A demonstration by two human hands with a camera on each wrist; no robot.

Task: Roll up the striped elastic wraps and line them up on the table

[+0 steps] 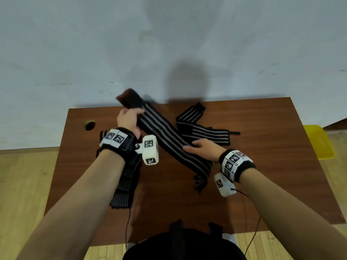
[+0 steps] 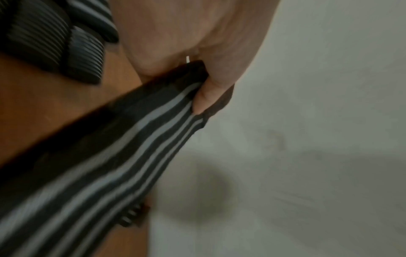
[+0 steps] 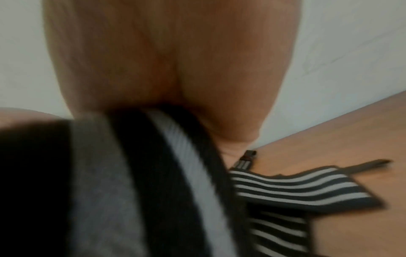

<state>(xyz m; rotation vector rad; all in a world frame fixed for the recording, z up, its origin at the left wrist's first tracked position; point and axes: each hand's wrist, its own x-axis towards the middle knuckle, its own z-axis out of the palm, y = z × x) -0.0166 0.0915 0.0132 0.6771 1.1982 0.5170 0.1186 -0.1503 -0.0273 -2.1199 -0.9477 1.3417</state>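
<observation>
Nearest the head camera, dark clothing [image 1: 185, 246] sits at the near edge of the table [image 1: 262, 166]. Above the table centre, the left hand [image 1: 129, 119] grips the far end of a striped wrap [image 1: 169, 141], fingers curled round it. The right hand [image 1: 204, 149] holds the wrap lower down, apparently pinching; blur obscures the fingers. The wrap's tail rests on the table. A second wrap [image 1: 202, 132] lies unrolled behind the held wrap, a third [image 1: 124, 184] left of it.

Wraps [image 1: 204, 135] on table [image 1: 262, 147]
</observation>
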